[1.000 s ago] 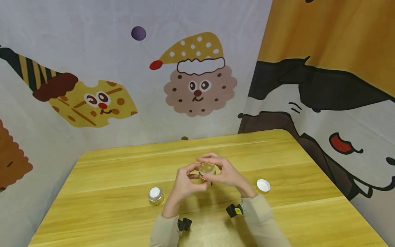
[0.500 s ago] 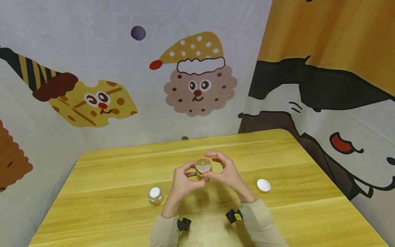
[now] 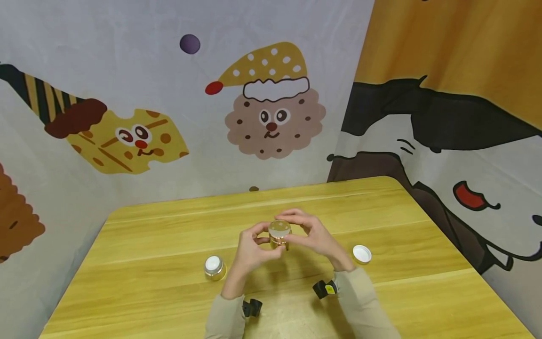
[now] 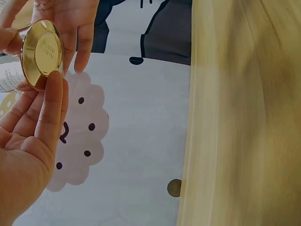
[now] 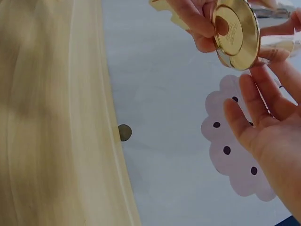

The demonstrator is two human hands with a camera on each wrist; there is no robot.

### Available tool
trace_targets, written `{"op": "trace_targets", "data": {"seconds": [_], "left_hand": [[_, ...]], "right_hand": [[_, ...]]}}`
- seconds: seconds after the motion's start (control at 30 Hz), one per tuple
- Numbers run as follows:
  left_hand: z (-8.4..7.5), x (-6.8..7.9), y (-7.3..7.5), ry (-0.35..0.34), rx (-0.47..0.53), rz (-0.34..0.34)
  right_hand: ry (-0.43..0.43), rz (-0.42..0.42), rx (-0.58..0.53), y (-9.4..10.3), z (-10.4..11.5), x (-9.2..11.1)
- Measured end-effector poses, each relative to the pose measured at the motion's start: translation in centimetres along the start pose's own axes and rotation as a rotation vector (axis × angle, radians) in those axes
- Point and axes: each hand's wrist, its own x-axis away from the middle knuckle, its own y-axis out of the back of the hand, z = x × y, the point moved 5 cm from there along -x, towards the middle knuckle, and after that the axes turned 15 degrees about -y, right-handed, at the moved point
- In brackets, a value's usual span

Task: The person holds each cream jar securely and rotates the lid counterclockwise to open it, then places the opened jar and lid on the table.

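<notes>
Over the middle of the table, both hands hold a small gold cosmetic jar (image 3: 279,230) between them. My left hand (image 3: 252,250) grips its left side with the thumb in front and fingers behind. On the other side, my right hand (image 3: 314,235) has its fingertips at the far rim of the shiny gold lid and its thumb at the near rim. The wrist views look at the jar's underside, where a gold base (image 4: 47,52) carries stamped characters. Part of a pale, printed side also shows in the left wrist view.
A second jar (image 3: 214,268) with a white top stands on the wooden table (image 3: 161,282), left of the hands. To the right lies a round lid (image 3: 362,254), white inside face up. Behind the table hangs a cartoon-printed cloth (image 3: 271,174).
The jar has shifted slightly left since one second ago. Half a second ago the right fingers were lifted off the lid's far side; now they are back at its rim.
</notes>
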Motion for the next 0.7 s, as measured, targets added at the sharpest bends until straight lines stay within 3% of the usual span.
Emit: {"op": "trace_targets", "data": {"seconds": [0.17, 0.47, 0.7], "left_hand": [[-0.01, -0.01, 0.02, -0.005, -0.002, -0.006], [-0.18, -0.24, 0.09, 0.028, -0.033, -0.054], [-0.02, -0.08, 0.08, 0.022, -0.024, -0.049]], "right_hand": [[0.013, 0.007, -0.014, -0.1, 0.04, -0.08], [-0.088, -0.204, 0.027, -0.37, -0.12, 0.15], [-0.038, -0.201, 0.025, -0.43, 0.24, 0.29]]}}
